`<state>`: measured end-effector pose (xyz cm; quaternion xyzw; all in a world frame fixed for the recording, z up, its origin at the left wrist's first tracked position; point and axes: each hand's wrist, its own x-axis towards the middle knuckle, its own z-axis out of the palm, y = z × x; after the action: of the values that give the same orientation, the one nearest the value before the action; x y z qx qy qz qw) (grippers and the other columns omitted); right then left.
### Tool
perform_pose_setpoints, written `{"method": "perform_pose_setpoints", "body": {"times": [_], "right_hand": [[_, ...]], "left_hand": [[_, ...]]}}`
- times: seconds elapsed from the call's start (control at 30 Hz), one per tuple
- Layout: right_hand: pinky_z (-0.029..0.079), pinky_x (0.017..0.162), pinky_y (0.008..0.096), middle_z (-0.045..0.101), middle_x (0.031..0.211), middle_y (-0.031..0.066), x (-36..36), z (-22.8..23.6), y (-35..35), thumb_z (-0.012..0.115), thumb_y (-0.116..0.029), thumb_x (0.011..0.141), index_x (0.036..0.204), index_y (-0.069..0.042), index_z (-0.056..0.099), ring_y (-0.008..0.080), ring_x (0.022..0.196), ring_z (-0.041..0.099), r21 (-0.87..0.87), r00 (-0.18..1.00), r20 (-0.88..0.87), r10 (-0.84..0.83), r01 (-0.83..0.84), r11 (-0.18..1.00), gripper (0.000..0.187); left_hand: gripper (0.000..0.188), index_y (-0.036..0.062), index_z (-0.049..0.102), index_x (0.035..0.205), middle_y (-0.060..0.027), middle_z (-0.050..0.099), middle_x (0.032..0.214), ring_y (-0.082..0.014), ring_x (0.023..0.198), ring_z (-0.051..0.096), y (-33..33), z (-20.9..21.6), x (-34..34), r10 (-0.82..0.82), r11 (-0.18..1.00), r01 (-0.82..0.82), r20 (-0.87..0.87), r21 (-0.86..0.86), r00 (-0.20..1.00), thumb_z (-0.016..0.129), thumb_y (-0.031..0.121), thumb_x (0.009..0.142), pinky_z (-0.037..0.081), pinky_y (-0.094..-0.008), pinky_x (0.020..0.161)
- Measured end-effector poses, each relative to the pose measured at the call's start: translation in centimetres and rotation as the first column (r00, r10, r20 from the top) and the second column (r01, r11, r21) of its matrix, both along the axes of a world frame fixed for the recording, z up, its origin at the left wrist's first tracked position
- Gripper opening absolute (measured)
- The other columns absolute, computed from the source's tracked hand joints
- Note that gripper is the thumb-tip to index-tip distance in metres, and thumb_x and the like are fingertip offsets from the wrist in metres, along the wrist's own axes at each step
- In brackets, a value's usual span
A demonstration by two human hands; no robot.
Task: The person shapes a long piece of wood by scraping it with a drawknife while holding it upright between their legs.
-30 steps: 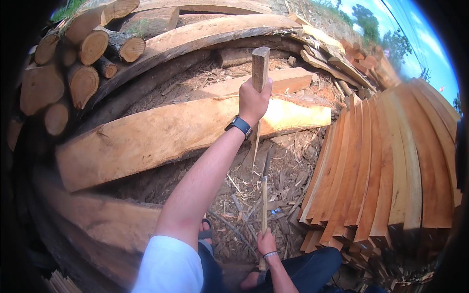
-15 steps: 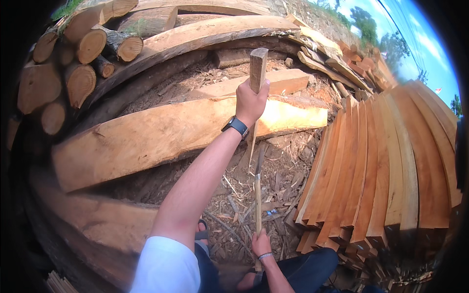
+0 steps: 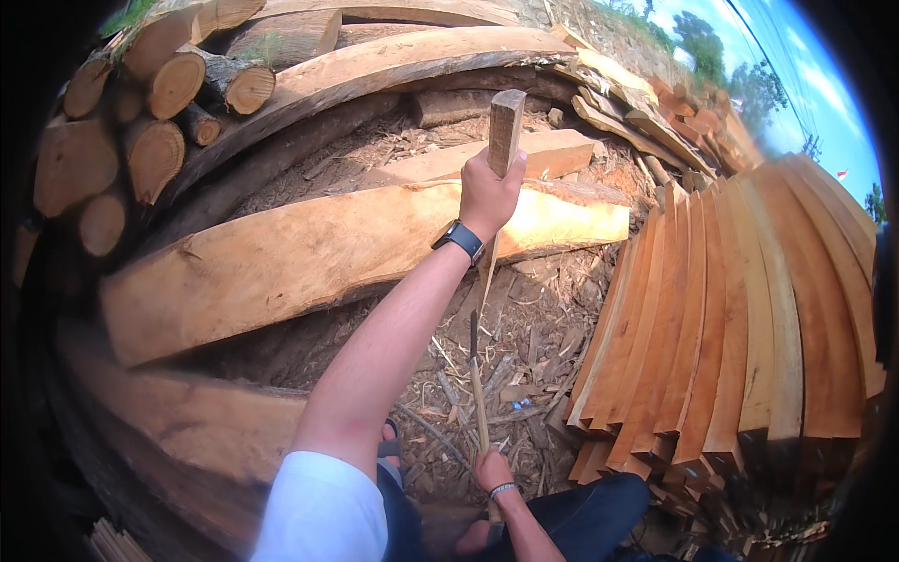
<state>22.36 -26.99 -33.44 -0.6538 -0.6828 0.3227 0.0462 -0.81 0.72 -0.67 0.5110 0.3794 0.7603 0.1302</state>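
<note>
My left hand [image 3: 492,194], a dark watch on its wrist, is wrapped round the upper part of a rough wooden stake [image 3: 507,120]. The stake stands roughly upright, its thick squared end above my fist. Below the hand it narrows to a thin tip. Low in the middle, my right hand [image 3: 492,468], with a bracelet at the wrist, grips a long-handled knife [image 3: 478,398]. Its pale wooden handle runs upward to a narrow dark blade [image 3: 474,334]. The blade's end lies close to the stake's lower tip; whether they touch I cannot tell.
Behind my left hand lies a big sawn slab [image 3: 281,248]. Cut logs [image 3: 154,161] are piled at the far left. A tall stack of planks [image 3: 712,309] fills the right side. Wood chips and sticks [image 3: 534,356] cover the ground near my feet.
The knife has tilted, its blade end swinging left, and my right hand has shifted slightly left and down. My left hand with the stake has moved a little to the right.
</note>
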Motion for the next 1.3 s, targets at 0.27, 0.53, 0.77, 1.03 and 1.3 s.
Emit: {"method": "perform_pose_setpoints", "body": {"times": [0.27,0.53,0.77,1.03,1.3], "right_hand": [[0.052,0.069,0.052,0.062,0.077,0.0332,0.5,3.2,-0.3,0.052,-0.027,0.092,0.098,0.009,0.053,0.0467,0.073,0.064,-0.043,0.998,-0.061,0.017,-0.02,0.999,0.036],[0.044,0.041,0.0324,0.047,0.061,0.0036,0.4,2.7,-1.5,0.05,-0.019,0.095,0.104,-0.001,0.05,0.0151,0.044,0.048,-0.619,0.816,-0.459,-0.352,-0.009,0.785,0.019],[0.039,0.037,0.0296,0.041,0.06,0.0014,0.7,3.9,-0.3,0.053,-0.013,0.092,0.099,-0.008,0.041,0.0128,0.042,0.042,-0.696,0.315,-0.607,-0.729,0.232,0.68,0.014],[0.048,0.048,0.0469,0.057,0.068,0.018,1.1,2.5,0.5,0.053,-0.021,0.094,0.096,-0.002,0.044,0.0336,0.052,0.058,-0.058,0.898,-0.351,-0.267,0.263,0.963,0.021],[0.045,0.072,0.0589,0.06,0.077,0.034,-0.8,5.6,-0.1,0.05,-0.022,0.094,0.1,0.003,0.047,0.0529,0.079,0.059,0.143,0.971,-0.215,-0.1,0.133,0.981,0.026]], "left_hand": [[0.031,-0.0043,0.063,0.078,-0.0096,0.064,0.063,-0.0177,0.058,0.062,-0.1,0.2,-0.2,-0.142,0.989,0.142,-0.009,-0.042,0.99,0.064,0.025,0.087,0.049,-0.0319,0.057],[0.036,0.0034,0.063,0.102,-0.006,0.066,0.085,-0.0177,0.089,0.063,-2.2,2.6,-3.2,-0.64,0.723,0.642,0.102,-0.256,0.762,0.073,0.029,0.079,0.047,-0.0349,0.086],[0.047,0.0052,0.063,0.101,-0.0028,0.063,0.09,-0.01,0.083,0.058,-1.7,0.3,-5.6,-0.367,0.913,0.406,0.368,-0.032,0.854,0.075,0.046,0.08,0.048,-0.0274,0.075],[0.06,0.0064,0.054,0.093,-0.0034,0.055,0.065,-0.0128,0.059,0.058,-1.0,-0.9,-5.5,-0.244,0.969,0.237,0.365,0.066,0.899,0.06,0.066,0.083,0.049,-0.0276,0.059],[0.071,0.0049,0.054,0.071,-0.0042,0.05,0.06,-0.0133,0.051,0.051,-1.3,-1.1,-4.4,-0.272,0.962,0.258,0.304,0.085,0.913,0.048,0.074,0.081,0.043,-0.0277,0.05]]}}
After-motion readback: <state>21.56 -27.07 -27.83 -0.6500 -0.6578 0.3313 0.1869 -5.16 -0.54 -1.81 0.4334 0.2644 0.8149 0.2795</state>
